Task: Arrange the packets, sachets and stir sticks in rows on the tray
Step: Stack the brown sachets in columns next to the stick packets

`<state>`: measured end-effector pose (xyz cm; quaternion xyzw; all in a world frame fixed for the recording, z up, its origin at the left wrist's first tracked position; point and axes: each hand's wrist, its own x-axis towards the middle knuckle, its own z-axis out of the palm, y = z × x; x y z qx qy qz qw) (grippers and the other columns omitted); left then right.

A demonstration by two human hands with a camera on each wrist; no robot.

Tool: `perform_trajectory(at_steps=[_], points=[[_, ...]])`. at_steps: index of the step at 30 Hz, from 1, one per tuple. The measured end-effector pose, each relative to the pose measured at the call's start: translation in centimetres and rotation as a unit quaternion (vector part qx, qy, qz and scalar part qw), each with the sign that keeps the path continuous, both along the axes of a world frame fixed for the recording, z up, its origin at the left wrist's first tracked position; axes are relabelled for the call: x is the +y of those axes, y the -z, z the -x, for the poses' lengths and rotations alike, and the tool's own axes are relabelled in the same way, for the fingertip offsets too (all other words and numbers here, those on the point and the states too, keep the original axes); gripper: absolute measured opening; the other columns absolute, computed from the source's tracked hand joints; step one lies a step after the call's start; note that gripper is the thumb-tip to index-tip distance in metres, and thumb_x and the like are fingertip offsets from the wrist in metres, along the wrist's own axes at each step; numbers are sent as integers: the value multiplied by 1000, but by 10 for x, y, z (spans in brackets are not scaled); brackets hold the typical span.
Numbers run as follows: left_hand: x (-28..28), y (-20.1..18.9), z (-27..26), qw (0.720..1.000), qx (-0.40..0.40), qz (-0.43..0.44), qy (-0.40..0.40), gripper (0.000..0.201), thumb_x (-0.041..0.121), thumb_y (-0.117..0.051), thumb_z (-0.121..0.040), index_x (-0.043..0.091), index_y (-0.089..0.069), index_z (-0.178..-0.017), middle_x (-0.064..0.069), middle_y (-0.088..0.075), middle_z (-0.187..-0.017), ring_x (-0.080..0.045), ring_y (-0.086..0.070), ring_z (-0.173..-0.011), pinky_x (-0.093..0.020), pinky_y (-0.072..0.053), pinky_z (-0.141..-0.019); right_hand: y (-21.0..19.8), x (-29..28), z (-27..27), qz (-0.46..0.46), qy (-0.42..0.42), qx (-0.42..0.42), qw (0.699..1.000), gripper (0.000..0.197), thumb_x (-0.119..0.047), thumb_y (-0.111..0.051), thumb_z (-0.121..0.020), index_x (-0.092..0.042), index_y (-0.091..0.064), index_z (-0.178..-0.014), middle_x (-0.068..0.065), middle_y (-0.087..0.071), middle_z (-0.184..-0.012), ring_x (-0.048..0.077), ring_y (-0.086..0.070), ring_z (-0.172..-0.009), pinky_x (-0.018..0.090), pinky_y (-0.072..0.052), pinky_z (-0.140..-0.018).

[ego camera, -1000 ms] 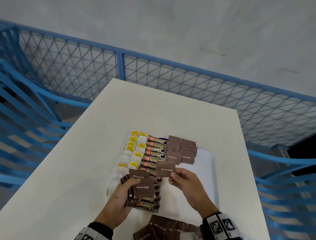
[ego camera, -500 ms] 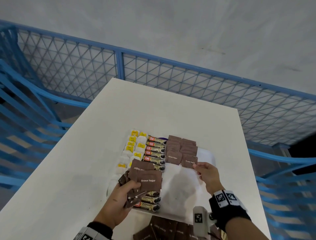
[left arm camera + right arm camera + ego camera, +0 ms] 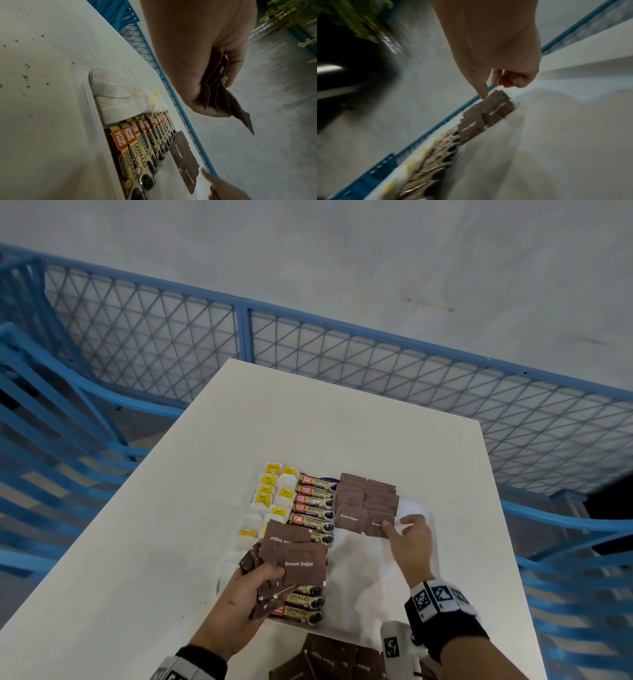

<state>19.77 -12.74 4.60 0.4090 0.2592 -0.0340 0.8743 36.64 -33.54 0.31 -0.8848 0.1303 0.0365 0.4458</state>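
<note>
Head view: your left hand (image 3: 239, 594) grips a sugar packet stack (image 3: 291, 559), hiding coffee sticks (image 3: 313, 508); right hand (image 3: 409, 537) relaxed, fingertip on tray's (image 3: 416, 506) nearest packet (image 3: 376, 522); right-wrist view blurred.

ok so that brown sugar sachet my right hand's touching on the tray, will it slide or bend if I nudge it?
The brown sugar sachet looks thin and flat, so it probably weighs little and slides easily on the smooth white tray. It overlaps its neighbours, so a nudge from the right hand may shift them too. It would likely flex when lifted.

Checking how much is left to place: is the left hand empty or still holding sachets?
Holding. The left hand grips a fanned bunch of brown sugar sachets above the tray.
</note>
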Motion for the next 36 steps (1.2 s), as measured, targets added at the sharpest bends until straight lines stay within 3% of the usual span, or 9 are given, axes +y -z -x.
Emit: perform_trajectory(at_steps=[3, 6, 8, 10, 15, 22, 24, 29, 36], points=[[-1, -1, 0, 1000, -8, -9, 7, 37, 7, -59, -63, 10, -67, -98, -16, -70, -96, -27, -66, -81, -33, -49, -73, -27, 22, 25, -19, -120, 0, 993, 19, -32, -58, -90, -12, -55, -90, -8, -52, -73, 13, -52, -72, 12, -35, -54], [-2, 0, 1, 1000, -22, -12, 16, 26, -5, -56, -78, 9, -66, -97, -13, -73, -89, -22, -70, -75, -29, -57, -64, -57, 39, 58, -122, -271, 64, 953, 30, -39, -48, -92, -11, -61, -89, -5, -56, -72, 5, -50, -63, 7, -40, -56], [-3, -1, 1, 1000, -23, -4, 15, 30, -8, -43, -86, 7, -66, -97, -14, -73, -85, -22, -71, -73, -28, -58, -61, -66, 46, 76, -163, -336, 98, 922, 25, -38, -55, -88, -14, -61, -86, -3, -58, -74, 6, -52, -64, 10, -42, -60], [-4, -4, 1, 999, -30, 3, 11, 30, -6, -44, -83, 6, -69, -95, -17, -72, -88, -24, -71, -75, -28, -58, -60, -65, 49, 85, -171, -361, 104, 911, 18, -32, -65, -84, -15, -62, -89, -1, -65, -81, 9, -57, -71, 16, -46, -65], [-5, -10, 2, 999, -31, 13, 8, 33, 15, -54, -81, 8, -66, -111, -21, -70, -104, -27, -70, -87, -30, -58, -66, -63, 52, 94, -187, -354, 103, 910, 8, -22, -66, -85, -19, -59, -86, -6, -62, -75, -1, -54, -58, 12, -41, -53], [-5, -9, 1, 1000, -3, -13, -13, 25, 14, -53, -88, 13, -66, -110, -16, -72, -101, -24, -71, -84, -31, -55, -65, -65, 38, 89, -253, -331, 118, 901, 5, -9, -63, -86, -7, -63, -90, 6, -62, -68, 12, -56, -57, 21, -47, -54], [-4, -8, 2, 999, 13, -23, -26, 24, 15, -56, -86, 15, -66, -108, -15, -73, -96, -25, -71, -81, -30, -53, -62, -63, 30, 83, -266, -299, 121, 908, 5, -5, -61, -87, -5, -65, -90, 6, -62, -66, 14, -57, -59, 22, -49, -58], [-2, -4, 3, 998, 31, -27, -41, 30, 15, -58, -86, 16, -63, -115, -19, -71, -104, -35, -65, -97, -32, -48, -67, -36, 12, 55, -209, -222, 116, 945, 6, 3, -58, -87, 9, -59, -88, 12, -61, -72, 15, -59, -62, 20, -53, -62], [1, 1, 1, 998, 34, -9, -43, 33, 13, -54, -89, 14, -61, -121, -20, -69, -108, -37, -64, -104, -36, -51, -73, 12, 9, 16, -112, -86, 94, 986, 14, -8, -71, -79, -14, -59, -78, 7, -64, -78, 18, -58, -68, 24, -45, -63]])
